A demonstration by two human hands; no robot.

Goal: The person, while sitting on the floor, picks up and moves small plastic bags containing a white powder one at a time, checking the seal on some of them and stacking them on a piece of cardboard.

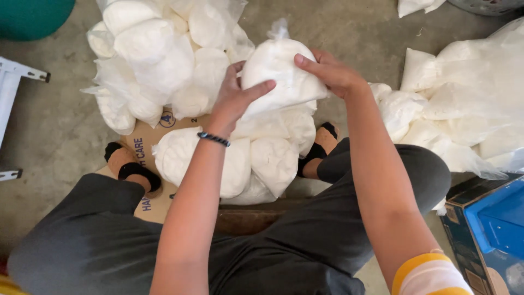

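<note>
A clear plastic bag of white powder (278, 74) is held above a heap of similar filled bags (164, 60). My left hand (236, 98) grips its left side, thumb across the front. My right hand (330, 71) clasps its upper right side. Both hands are closed on this one bag. Under it, more filled bags (262, 158) lie on flattened brown cardboard (144, 142) between my feet. A dark beaded bracelet (214, 139) circles my left wrist.
More bags of white powder (464, 109) pile up at the right. A blue box (491, 229) stands at the lower right. A white metal frame (13, 82) sits at the left edge and a green object (33, 16) at the top left. The floor is grey concrete.
</note>
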